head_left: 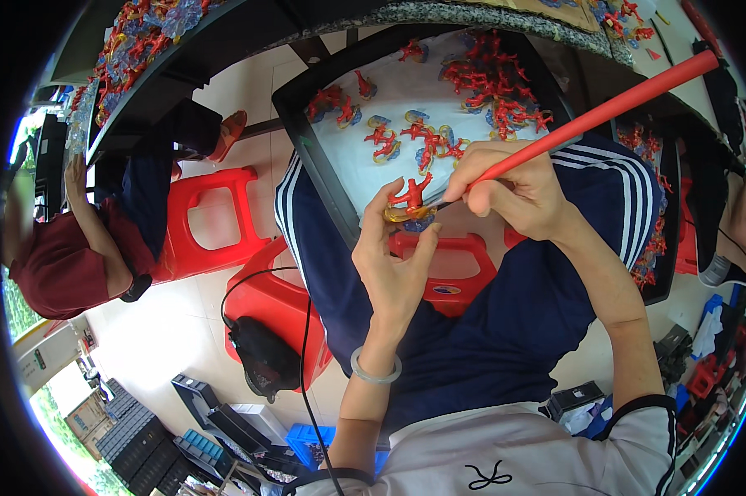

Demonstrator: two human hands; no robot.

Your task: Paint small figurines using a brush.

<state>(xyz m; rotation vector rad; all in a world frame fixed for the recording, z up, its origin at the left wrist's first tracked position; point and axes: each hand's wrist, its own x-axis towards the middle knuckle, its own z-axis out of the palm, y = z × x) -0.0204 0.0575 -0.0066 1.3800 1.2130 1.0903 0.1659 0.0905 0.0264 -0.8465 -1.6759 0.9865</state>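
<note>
Between the thumb and fingers of my left hand (389, 269) is a small red figurine (413, 192) on a clear yellow and blue base, held upright. My right hand (517, 188) grips a long red-handled paintbrush (604, 112), slanting up to the right. Its tip meets or nearly meets the figurine's base; I cannot tell which. Beneath and beyond both hands lies a black tray (300, 136) with a white lining, resting by my knees. Similar red figurines (422, 140) are scattered in its middle, and a dense heap of them (493, 78) fills its far right.
A granite-edged table (472, 15) runs along the far side. More figurines (137, 50) pile up at the upper left. Red stools (212, 219) stand at left, one bearing a black bag (264, 357) near a hanging cable. A person in a maroon top (76, 264) sits at left.
</note>
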